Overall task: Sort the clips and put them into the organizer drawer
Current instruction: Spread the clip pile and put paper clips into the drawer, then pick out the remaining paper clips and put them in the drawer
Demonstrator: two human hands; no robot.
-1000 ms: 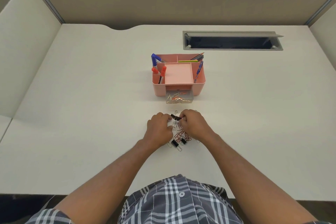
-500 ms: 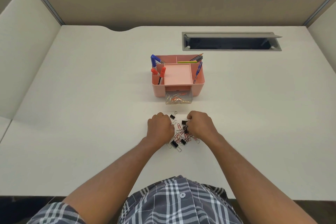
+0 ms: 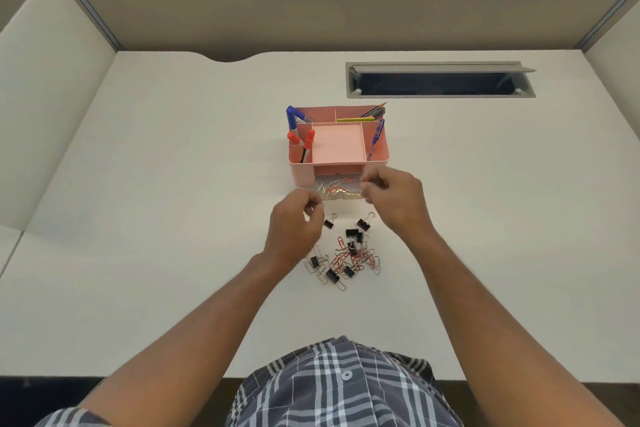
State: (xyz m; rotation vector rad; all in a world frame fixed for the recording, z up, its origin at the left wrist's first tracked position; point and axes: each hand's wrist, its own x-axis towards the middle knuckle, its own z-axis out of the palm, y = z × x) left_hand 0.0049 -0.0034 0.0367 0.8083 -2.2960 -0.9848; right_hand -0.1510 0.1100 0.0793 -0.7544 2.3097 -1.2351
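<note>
Head view shows the task partly done: the clear organizer drawer (image 3: 341, 191), pulled out of the pink organizer (image 3: 337, 146), already holds several paper clips. A mixed pile of paper clips (image 3: 349, 258) and black binder clips (image 3: 352, 233) remains on the desk (image 3: 156, 218). Both the left hand (image 3: 294, 229) and the right hand (image 3: 394, 198) hover by the drawer, fingertips pinched together; whether they hold clips I cannot tell.

Both hands have lifted off the clip pile (image 3: 341, 255) and moved toward the worktop's far edge. The right hand (image 3: 394, 199) now hovers at the open drawer (image 3: 341, 191), fingertips pinched; the left hand (image 3: 294, 229) is just short of it. The pile lies uncovered.
</note>
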